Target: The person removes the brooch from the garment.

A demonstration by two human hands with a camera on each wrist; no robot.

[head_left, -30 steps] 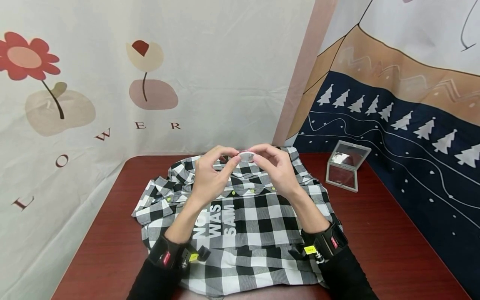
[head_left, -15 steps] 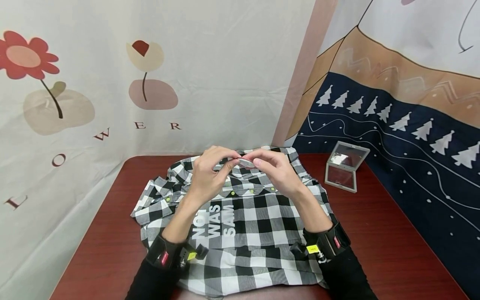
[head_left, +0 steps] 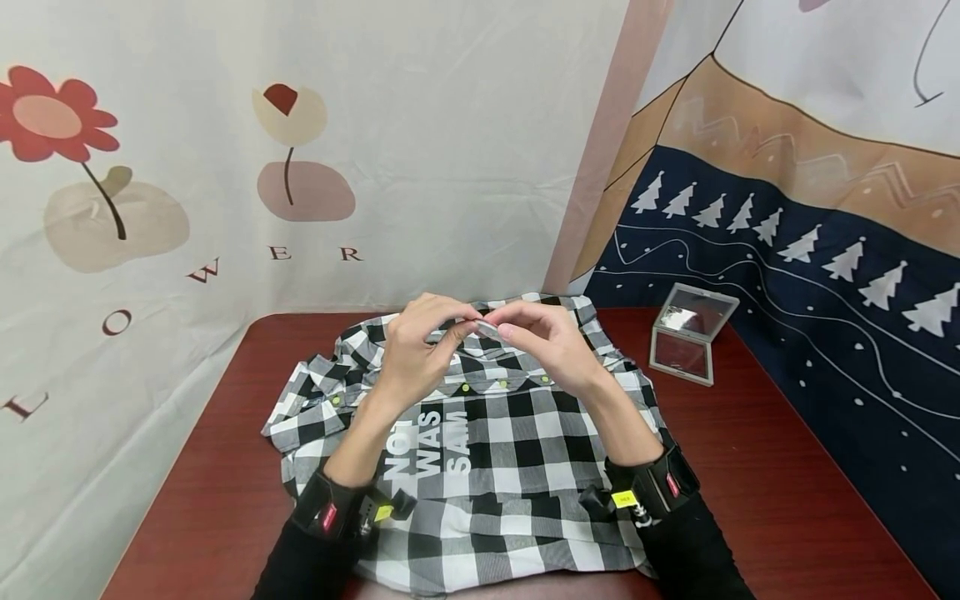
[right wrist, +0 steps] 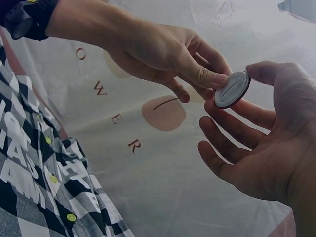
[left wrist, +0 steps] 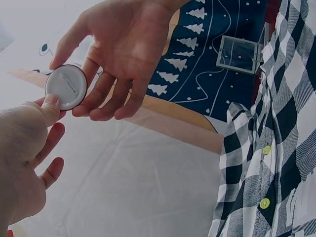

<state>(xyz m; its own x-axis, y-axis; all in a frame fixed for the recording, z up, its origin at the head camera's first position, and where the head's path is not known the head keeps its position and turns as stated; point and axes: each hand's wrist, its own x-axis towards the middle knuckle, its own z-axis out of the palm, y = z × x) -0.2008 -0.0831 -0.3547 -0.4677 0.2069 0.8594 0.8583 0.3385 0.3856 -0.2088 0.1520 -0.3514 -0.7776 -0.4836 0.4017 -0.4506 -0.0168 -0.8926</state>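
Both hands hold a small round badge (head_left: 487,327) above the collar of a black-and-white checked shirt (head_left: 517,433) spread on the table. My left hand (head_left: 459,325) pinches the badge's left edge, with the thumb on its white back (left wrist: 65,87). My right hand (head_left: 516,327) holds the right edge between the thumb and the curled fingers under it. In the right wrist view the badge (right wrist: 232,89) shows a white back with a pin bar and a dark rim. The shirt has yellow-green buttons and white lettering.
The shirt covers the middle of a dark red table (head_left: 757,475). A small clear hinged case (head_left: 692,332) stands open at the back right. Printed cloth backdrops hang right behind the table and along its right side.
The badge has tilted from face-up to nearly edge-on between the fingertips. Both hands stay in nearly the same place, the right fingers a little closer on it.
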